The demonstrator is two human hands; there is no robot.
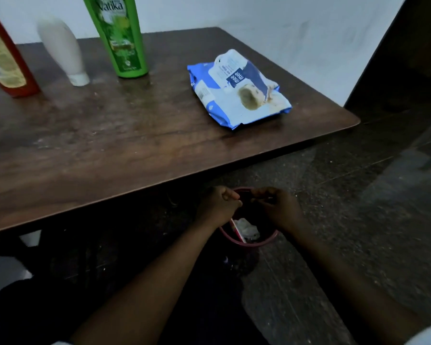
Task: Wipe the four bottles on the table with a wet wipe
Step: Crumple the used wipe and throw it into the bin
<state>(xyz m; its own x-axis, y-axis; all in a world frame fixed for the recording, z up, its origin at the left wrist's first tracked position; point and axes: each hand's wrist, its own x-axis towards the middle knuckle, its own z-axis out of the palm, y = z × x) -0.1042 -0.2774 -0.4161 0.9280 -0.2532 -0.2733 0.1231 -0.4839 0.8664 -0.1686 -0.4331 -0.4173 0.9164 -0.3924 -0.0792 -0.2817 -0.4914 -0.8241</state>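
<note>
Both hands (218,205) (279,207) curl above round red bin (271,238), crumpled white wipe (246,226) inside.

Dark wood table (110,145) stretches above my fingers (228,195), pale wall (259,16) behind it, speckled dark stone floor (358,207) beneath them; dim light.

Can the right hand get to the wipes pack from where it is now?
Probably yes. The right hand is over the bin, below the edge of the table. The wipes pack lies on its right part, with bare tabletop between it and the near edge. The hand must rise first.
</note>
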